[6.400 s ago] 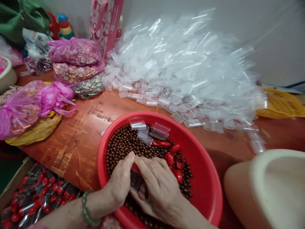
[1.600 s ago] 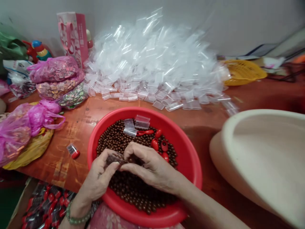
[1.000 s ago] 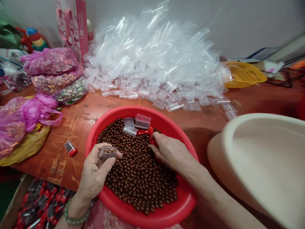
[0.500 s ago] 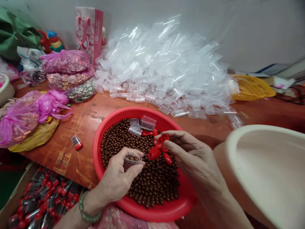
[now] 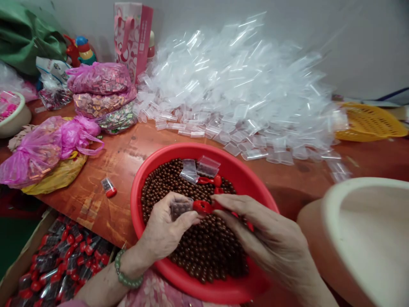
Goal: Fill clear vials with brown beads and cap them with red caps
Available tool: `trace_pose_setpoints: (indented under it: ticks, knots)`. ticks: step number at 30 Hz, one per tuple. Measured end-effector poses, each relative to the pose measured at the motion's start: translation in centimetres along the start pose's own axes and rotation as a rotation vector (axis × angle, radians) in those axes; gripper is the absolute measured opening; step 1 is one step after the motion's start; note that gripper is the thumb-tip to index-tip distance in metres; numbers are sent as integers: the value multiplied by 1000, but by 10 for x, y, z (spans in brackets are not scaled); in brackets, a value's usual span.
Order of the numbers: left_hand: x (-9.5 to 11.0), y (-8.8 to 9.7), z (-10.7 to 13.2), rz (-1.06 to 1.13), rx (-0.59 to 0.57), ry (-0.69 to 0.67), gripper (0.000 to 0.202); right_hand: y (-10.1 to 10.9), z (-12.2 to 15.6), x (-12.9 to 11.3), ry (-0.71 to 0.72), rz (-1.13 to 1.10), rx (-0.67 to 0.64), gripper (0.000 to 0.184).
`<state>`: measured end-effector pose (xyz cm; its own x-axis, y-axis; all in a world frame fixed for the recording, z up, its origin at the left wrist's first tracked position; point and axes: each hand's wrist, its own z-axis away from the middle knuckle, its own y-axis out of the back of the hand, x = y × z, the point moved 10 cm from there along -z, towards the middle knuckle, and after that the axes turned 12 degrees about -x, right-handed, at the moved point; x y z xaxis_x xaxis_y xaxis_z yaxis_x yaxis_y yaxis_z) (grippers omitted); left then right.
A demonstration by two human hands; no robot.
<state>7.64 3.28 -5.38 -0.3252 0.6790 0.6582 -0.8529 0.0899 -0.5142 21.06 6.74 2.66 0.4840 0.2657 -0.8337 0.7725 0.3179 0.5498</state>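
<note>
A red plastic basin (image 5: 275, 204) full of small brown beads (image 5: 207, 247) sits in front of me. Over it, my left hand (image 5: 162, 232) pinches a small clear tube (image 5: 180, 209) filled with beads. My right hand (image 5: 271, 238) holds red caps (image 5: 203, 207) and presses one against the tube's open end. More red caps show between its fingers. Two empty clear tubes (image 5: 200, 168) and a few loose red caps (image 5: 211, 180) lie on the beads at the basin's far side.
A large heap of empty clear tubes (image 5: 243, 89) fills the back of the orange table (image 5: 111, 166). One capped tube (image 5: 108, 187) lies left of the basin. Pink bags (image 5: 47, 145), a cream basin (image 5: 367, 238), a yellow basket (image 5: 370, 125) and a box of finished tubes (image 5: 60, 268) surround it.
My right hand picked up red caps from the far side of the basin and brought them to the filled tube in my left hand, which had stood apart a moment ago.
</note>
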Motion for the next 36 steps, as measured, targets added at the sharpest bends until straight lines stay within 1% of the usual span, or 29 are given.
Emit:
trace_pose_setpoints:
  ticks: [1, 3, 5, 8, 10, 12, 15, 17, 19, 22, 25, 28, 31, 33, 36]
  knots:
    - [0, 0, 0, -28, -3, -2, 41, -4, -3, -6, 55, 24, -46, 32]
    - [-1, 0, -1, -64, -14, 1, 39, -9, -7, -13, 127, 35, -86, 39]
    - [-3, 0, -1, -60, -18, 14, 38, -15, -8, -15, 155, 36, -108, 43]
    - [-4, 2, -1, -24, 2, 24, 38, -23, -4, -12, 159, 53, -126, 48]
    - [-3, 3, 0, -38, 2, 25, 36, -24, -2, -9, 145, 44, -123, 50]
    - [-1, 0, 0, -80, -27, 24, 32, -22, -2, -2, 104, -5, -119, 46]
    - [6, -4, 0, -194, -66, 1, 22, -15, -6, 10, -28, -126, -101, 37]
    - [8, -6, 0, -259, -82, 3, 17, -8, -8, 14, -101, -205, -35, 36]
    - [6, -8, 0, -284, -109, 25, 15, -5, -11, 10, -121, -265, 18, 34]
    - [6, -10, 0, -272, -144, 23, 16, -13, -18, -3, -73, -296, -14, 30]
    - [10, -15, 0, -260, -200, -17, 24, -22, -23, -12, -8, -268, -71, 32]
    - [13, -18, 2, -317, -234, -44, 31, -26, -24, -15, 48, -224, -121, 38]
    - [15, -18, 3, -407, -231, -46, 32, -27, -24, -19, 87, -158, -154, 37]
    - [14, -17, 3, -425, -224, -41, 30, -28, -21, -22, 111, -89, -151, 37]
    - [12, -17, 2, -302, -242, -50, 20, -34, -14, -27, 151, 51, -164, 45]
